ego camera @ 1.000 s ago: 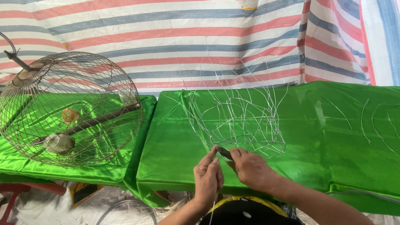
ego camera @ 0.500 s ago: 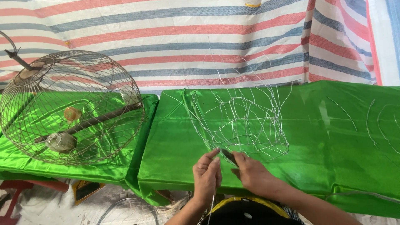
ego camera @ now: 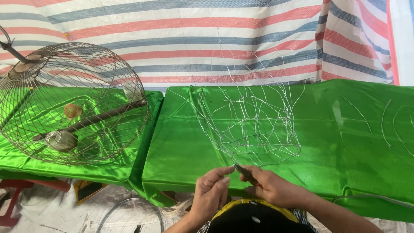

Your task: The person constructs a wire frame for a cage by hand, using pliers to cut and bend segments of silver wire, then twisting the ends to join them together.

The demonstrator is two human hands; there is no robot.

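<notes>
my left hand [ego camera: 211, 192] has come in closer than a second ago, its fingers now pinching a wire end of the half-woven silver wire cage frame [ego camera: 252, 123] on the green satin table cover [ego camera: 345, 146]. my right hand [ego camera: 271, 187] stays closed around small dark pliers [ego camera: 245, 171] at that same lower edge, so the twisting of this joint looks under way.

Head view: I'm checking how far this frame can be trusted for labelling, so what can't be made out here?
- Tool in the right hand: mostly covered by the fingers; only its dark tip shows.
- Left hand: whether it pinches a strand of the wire mesh is too fine to tell.
- Finished cage: cut off by the left edge.
- Loose wires: cut off at the right edge.
</notes>
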